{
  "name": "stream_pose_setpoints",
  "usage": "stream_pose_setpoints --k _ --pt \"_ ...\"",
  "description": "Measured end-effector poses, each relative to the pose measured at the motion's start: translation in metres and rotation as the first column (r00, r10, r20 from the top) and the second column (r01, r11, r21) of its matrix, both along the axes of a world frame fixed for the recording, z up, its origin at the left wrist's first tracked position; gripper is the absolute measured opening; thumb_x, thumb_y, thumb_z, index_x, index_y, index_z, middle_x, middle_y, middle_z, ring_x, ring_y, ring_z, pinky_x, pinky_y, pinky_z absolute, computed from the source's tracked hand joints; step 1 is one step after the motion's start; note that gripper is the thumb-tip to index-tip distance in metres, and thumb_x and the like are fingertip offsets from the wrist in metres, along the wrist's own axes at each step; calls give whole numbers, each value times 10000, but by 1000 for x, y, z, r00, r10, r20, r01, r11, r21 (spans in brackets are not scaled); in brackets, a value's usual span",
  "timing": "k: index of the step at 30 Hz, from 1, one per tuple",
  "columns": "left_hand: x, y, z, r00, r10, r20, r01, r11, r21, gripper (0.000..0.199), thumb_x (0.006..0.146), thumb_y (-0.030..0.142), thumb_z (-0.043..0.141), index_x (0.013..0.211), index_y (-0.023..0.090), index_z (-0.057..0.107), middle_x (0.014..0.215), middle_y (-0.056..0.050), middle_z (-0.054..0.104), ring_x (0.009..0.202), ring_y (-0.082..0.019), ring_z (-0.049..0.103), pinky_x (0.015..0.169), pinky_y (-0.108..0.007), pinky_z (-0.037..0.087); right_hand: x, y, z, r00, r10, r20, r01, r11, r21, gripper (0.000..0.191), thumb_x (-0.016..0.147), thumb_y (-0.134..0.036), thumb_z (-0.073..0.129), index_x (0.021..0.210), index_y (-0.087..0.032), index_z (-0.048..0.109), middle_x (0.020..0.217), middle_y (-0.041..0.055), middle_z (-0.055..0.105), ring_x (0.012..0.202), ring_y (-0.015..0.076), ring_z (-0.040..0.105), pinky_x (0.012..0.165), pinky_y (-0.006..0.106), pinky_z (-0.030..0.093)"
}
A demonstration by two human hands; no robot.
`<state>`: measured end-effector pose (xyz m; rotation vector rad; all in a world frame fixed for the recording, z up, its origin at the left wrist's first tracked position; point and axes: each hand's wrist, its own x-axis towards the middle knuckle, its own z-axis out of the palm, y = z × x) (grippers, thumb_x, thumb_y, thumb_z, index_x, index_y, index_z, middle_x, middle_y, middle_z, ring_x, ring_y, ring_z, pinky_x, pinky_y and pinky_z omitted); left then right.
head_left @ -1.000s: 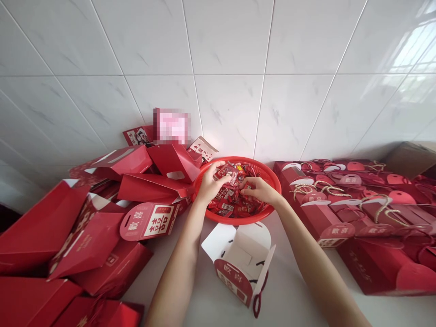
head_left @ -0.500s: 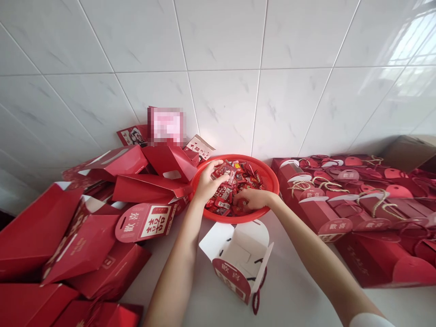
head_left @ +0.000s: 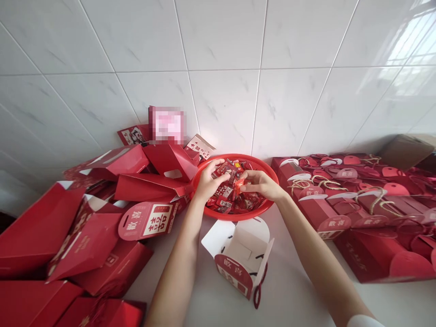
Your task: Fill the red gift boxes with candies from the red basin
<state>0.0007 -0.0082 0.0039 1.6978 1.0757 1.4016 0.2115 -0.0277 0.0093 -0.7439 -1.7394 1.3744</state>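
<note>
An orange packet (head_left: 239, 185) is pinched by the right hand (head_left: 262, 185), a dark red packet (head_left: 229, 170) by the left hand (head_left: 206, 182), over the basket (head_left: 235, 216) near the counter's (head_left: 289, 281) back edge, the open box (head_left: 233, 272) being placed in front, seemingly for easy reach.

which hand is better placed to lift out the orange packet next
Probably the right hand: it appears to pinch the orange packet, while the left hand is at a dark red packet.

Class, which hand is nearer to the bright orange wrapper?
Right: the right hand holds the orange wrapper at its fingertips; the left hand is farther left, over the red basket's left side.
</note>
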Motion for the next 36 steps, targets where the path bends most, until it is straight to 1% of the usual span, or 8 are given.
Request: stream_pose_setpoints --k 3,11,16,20,24,28,32,36 --pt "-1 1 0 999 -40 34 41 999 -18 467 698 310 755 1148 236 656 1298 -71 656 1265 -277 581 1084 -403 448 3 -20 17 999 29 -44 -30 999 -16 354 710 -393 844 858 -173 609 849 9 685 696 123 631 665 257 520" --pt "1 -20 25 989 -147 14 147 989 -4 523 690 290 790 1193 215 667 1346 -83 633 1316 -320 540 1124 -470 428 -2 -86 62 863 127 488 -278 928 250 200 813 -271 731 988 -178 706 956 21 715 617 90 540 585 227 435" --pt "-2 -44 46 916 -383 -116 383 923 -25 530 720 307 806 1227 238 669 1344 -78 641 1291 -336 568 1032 -450 522 5 -95 67 917 -307 253 182 889 421 239 883 -352 666 734 -172 617 705 0 628 598 106 503 561 236 406" --pt "-1 -60 58 829 -493 -262 495 867 -66 534 750 334 802 1258 258 654 1341 -67 648 1317 -332 548 1018 -446 536 16 -91 66 818 -551 167 426 775 466 337 773 -447 789 898 -183 622 899 41 672 734 148 582 621 259 454" --pt "-1 -73 70 765 -526 -371 525 844 -115 542 782 344 779 1287 237 616 1347 -67 642 1344 -300 524 1032 -410 520 18 -90 63 890 -322 323 213 920 330 458 765 -393 789 1142 -193 621 992 50 683 796 174 630 657 283 498" --pt "-9 -83 79 621 -622 -477 564 777 -280 455 786 326 767 1216 227 655 1261 -56 689 1197 -261 634 961 -340 531 11 -94 63 920 -37 390 -28 987 161 194 810 -264 716 964 -169 648 787 -7 661 662 135 612 575 240 461" --pt "-12 -90 82 420 -765 -487 557 642 -527 409 816 311 724 1214 229 682 1171 -46 734 1028 -219 709 871 -287 536 4 -95 64 769 79 635 -206 970 128 153 779 -211 744 856 -170 619 707 -25 639 616 122 586 535 220 401" --pt "-7 -95 84 437 -696 -569 492 715 -497 322 858 275 662 1170 212 705 1160 -49 745 1058 -210 697 885 -274 521 2 -95 62 664 -9 748 -199 962 188 138 807 -181 710 889 -174 599 793 1 674 668 134 609 575 229 395"
